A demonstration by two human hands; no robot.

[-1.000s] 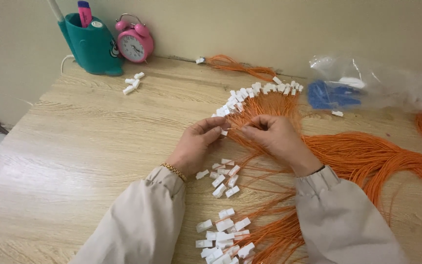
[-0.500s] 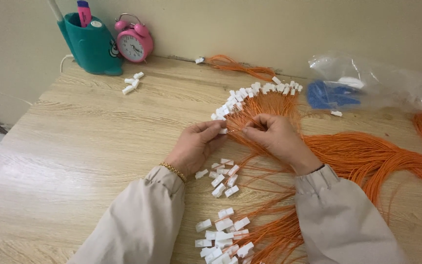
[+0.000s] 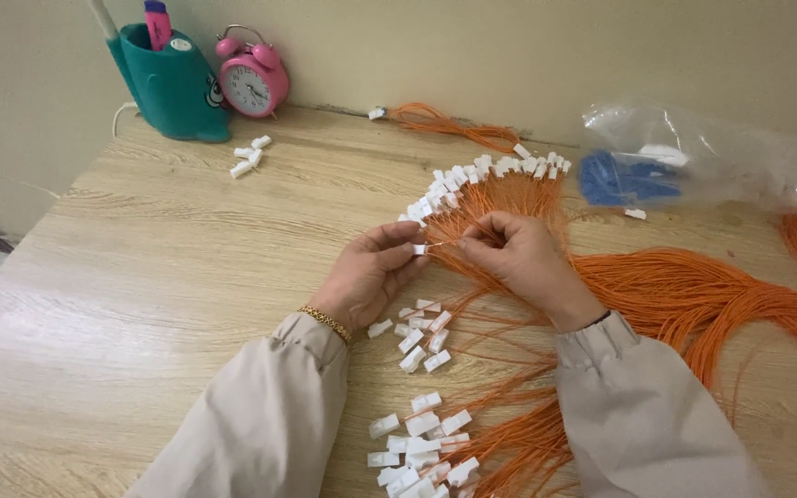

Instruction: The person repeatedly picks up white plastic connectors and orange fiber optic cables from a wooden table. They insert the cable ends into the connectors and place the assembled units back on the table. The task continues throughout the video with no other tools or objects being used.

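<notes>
My left hand (image 3: 371,277) pinches a white connector (image 3: 420,249); right hand (image 3: 518,258) pinches an orange wire (image 3: 449,242) at it. Hands barely shifted since a second ago, both close together just below the capped wire row (image 3: 481,175).

Orange wires (image 3: 675,295) fan across centre and right of frame. White connector caps (image 3: 422,443) scattered bottom centre. Table (image 3: 140,277) pale wood grain. Teal holder (image 3: 172,88), upper left, pink marker (image 3: 157,20) inside. Pink alarm clock (image 3: 253,81), white face. Clear bag (image 3: 694,157), upper right, blue contents, perhaps plastic parts. Beige sleeves (image 3: 269,415); gold bracelet (image 3: 327,323).
</notes>
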